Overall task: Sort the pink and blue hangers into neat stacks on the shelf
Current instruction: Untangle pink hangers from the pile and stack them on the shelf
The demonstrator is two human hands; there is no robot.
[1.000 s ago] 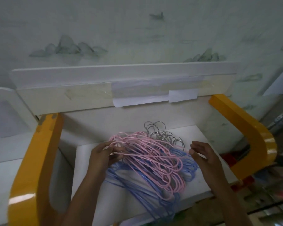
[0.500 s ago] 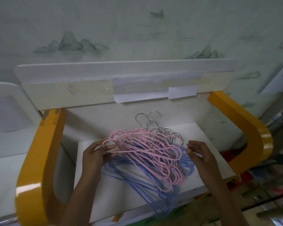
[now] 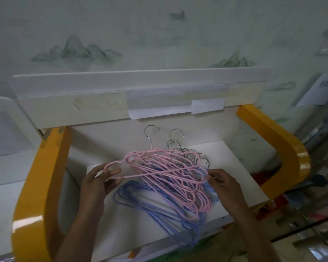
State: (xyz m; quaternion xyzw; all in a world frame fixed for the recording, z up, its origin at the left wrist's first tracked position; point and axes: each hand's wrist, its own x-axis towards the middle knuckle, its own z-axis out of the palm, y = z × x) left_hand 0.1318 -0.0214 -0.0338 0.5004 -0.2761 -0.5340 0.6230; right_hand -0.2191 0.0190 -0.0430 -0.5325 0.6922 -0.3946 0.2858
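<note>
A tangled pile of several pink hangers (image 3: pixel 178 178) lies on top of several blue hangers (image 3: pixel 159 210) on the white shelf (image 3: pixel 240 167). Their metal hooks (image 3: pixel 180 144) point toward the back wall. My left hand (image 3: pixel 97 184) pinches the left end of one pink hanger (image 3: pixel 159 172), pulled out to the left of the pile. My right hand (image 3: pixel 223 182) pinches the right end of that same hanger at the pile's right edge.
Yellow curved side frames stand at the left (image 3: pixel 40 186) and right (image 3: pixel 284 152) of the shelf. A white upper board (image 3: pixel 121 95) with taped paper overhangs the back. Clutter lies on the floor at lower right (image 3: pixel 311 214).
My left hand has drawn one pink hanger out to the left and slightly up from the pile. Its hook now stands apart from the others. My right hand moved in onto the hanger's right end.
</note>
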